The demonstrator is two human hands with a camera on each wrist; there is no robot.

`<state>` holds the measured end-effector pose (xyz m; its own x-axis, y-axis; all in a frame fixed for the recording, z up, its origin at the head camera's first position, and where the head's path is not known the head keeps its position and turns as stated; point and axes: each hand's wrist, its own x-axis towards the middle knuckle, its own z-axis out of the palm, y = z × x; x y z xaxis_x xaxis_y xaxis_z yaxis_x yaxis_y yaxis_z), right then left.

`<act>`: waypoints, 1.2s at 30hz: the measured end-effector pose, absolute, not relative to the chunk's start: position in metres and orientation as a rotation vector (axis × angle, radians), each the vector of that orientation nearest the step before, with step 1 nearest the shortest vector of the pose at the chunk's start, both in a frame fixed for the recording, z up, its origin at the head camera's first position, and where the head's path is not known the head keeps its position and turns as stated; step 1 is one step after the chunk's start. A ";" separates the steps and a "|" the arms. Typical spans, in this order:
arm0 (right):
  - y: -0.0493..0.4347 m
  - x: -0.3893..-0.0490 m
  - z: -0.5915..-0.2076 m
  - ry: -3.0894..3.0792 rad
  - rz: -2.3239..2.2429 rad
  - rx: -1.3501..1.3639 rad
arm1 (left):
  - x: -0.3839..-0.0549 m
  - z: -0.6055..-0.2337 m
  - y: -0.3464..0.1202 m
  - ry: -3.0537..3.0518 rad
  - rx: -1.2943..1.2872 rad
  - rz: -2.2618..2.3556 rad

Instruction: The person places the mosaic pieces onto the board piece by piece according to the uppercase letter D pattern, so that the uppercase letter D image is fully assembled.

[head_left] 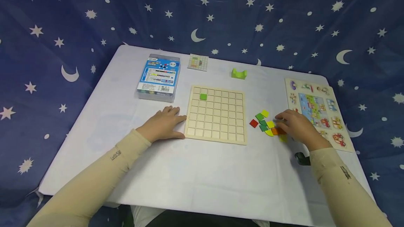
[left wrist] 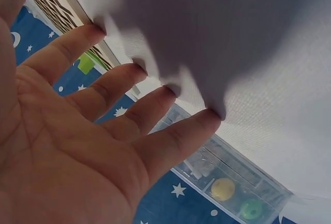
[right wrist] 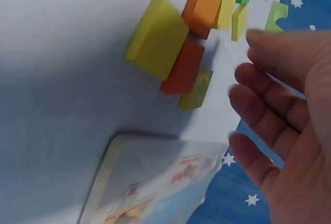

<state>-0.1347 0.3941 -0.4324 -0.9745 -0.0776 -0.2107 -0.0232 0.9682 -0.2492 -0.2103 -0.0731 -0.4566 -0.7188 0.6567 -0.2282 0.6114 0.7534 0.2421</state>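
Note:
A wooden grid board (head_left: 215, 116) lies on the table with one green tile (head_left: 203, 96) in its upper left part. My left hand (head_left: 163, 124) rests spread on the cloth at the board's left edge, fingertips down and thumb by the frame. To the right of the board is a loose group of tiles: a red tile (head_left: 254, 123), several green and yellow ones, and orange ones. Over the right side of this group is my right hand (head_left: 298, 129), fingers loosely bent. In the right wrist view, a yellow tile (right wrist: 158, 39) and an orange tile (right wrist: 199, 8) lie beyond its fingertips, and nothing shows between them.
A clear plastic case (head_left: 159, 78) with a blue label stands behind the left hand. Behind the board are a small pattern card (head_left: 197, 62) and a green notched block (head_left: 238, 74). A picture puzzle board (head_left: 318, 113) lies at the right, partly behind the right hand.

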 end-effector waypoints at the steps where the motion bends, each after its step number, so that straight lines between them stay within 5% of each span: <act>1: 0.395 -0.132 -0.433 2.892 -0.366 -0.089 | -0.210 -0.456 -0.073 2.654 0.986 0.219; 36: 0.421 -0.107 -0.451 2.895 -0.351 -0.190 | -0.209 -0.457 -0.069 2.665 0.967 0.243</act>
<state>-0.1065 0.4205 -0.4513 -0.9678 -0.1531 -0.2000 -0.1009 0.9632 -0.2490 -0.2088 -0.0688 -0.4574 -0.7304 0.6478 -0.2165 0.5980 0.7596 0.2557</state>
